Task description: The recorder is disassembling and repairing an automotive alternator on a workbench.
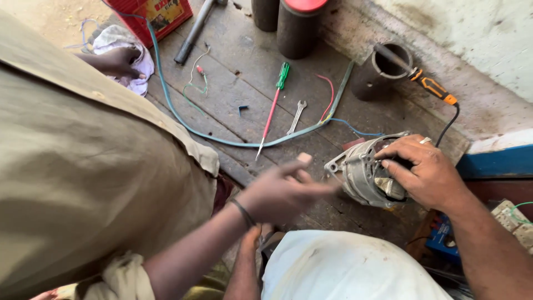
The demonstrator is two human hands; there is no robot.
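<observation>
My right hand (430, 172), with a ring on one finger, grips a grey metal alternator housing (361, 175) that rests on the wooden boards. A co-worker in a khaki shirt reaches in from the left; their blurred hand (283, 191), with a dark band at the wrist, hovers just left of the alternator. Only a part of my left hand (250, 247) shows below that hand, the rest hidden behind it. The co-worker's other hand (119, 60) rests on a white cloth (139, 69) at the upper left.
On the boards lie a green-handled screwdriver (272, 111), a small wrench (297, 116), a teal cable (222, 139) and loose wires. An orange-handled tool (433, 88) leans in a metal cylinder (383, 69). A red box (150, 16) and dark cylinders (297, 28) stand behind.
</observation>
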